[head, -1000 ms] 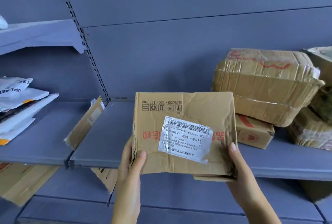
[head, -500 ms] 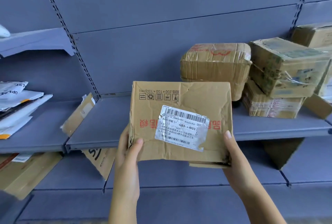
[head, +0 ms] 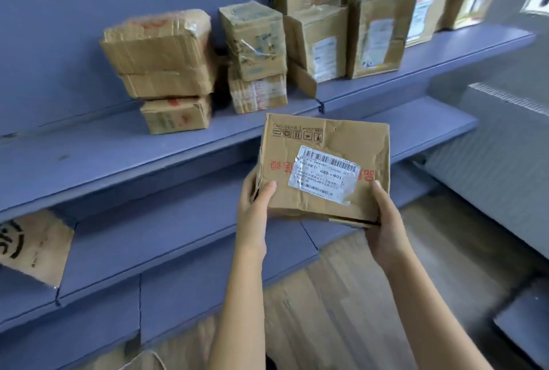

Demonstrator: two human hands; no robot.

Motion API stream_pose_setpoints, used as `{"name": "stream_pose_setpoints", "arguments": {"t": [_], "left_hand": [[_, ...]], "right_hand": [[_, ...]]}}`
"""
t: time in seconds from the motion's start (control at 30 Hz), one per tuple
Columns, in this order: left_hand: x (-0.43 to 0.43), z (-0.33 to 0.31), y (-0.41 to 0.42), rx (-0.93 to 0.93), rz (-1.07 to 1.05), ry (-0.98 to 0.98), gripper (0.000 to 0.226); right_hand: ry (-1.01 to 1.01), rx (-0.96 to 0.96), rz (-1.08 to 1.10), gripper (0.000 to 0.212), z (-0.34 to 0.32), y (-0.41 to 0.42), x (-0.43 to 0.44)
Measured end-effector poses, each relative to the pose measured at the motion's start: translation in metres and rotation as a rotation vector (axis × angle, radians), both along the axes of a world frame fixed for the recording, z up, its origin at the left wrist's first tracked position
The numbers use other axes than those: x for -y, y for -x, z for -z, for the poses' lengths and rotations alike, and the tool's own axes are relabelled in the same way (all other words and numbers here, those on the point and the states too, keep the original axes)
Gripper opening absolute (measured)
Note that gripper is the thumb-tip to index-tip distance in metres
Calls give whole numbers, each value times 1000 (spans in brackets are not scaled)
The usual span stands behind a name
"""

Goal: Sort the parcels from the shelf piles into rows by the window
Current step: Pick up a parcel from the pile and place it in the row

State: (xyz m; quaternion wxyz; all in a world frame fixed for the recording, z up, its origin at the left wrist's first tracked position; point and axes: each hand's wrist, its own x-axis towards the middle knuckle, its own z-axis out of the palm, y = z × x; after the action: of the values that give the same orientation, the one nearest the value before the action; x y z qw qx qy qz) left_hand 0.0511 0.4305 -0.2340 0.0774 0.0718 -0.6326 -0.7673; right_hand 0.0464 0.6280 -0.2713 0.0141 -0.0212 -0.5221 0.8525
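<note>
parcel (head: 325, 166) label (head: 324, 175): "gb3", "中03"

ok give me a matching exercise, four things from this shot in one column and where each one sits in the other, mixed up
Things
1. brown box
2. white label
3. big taped box
4. cardboard piece with black print

Places
A. on the lower shelf, far left
B. stuck on the brown box's front
C. on top of a small box on the upper shelf
D. gripped by the left hand and right hand, off the shelves

Pairs: 1-D, 2-B, 3-C, 4-A
</note>
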Motion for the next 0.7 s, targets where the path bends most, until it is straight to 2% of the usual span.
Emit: {"name": "stream_pose_setpoints", "arguments": {"t": [0.1,0.27,0.47,0.7], "left_hand": [[-62,2,11,9,166,-11,28],[-136,1,14,19,378,-28,27],[-191,11,33,50,555,-8,33],[-238,12,94,24,682,-5,39]], "right_hand": [[18,5,238,45,0,-17,-61],[4,-27,461,36,-10,-49,-129],[-40,-12,597,41,-11,-64,-172],[-14,25,712,36,-11,-30,-205]]}}
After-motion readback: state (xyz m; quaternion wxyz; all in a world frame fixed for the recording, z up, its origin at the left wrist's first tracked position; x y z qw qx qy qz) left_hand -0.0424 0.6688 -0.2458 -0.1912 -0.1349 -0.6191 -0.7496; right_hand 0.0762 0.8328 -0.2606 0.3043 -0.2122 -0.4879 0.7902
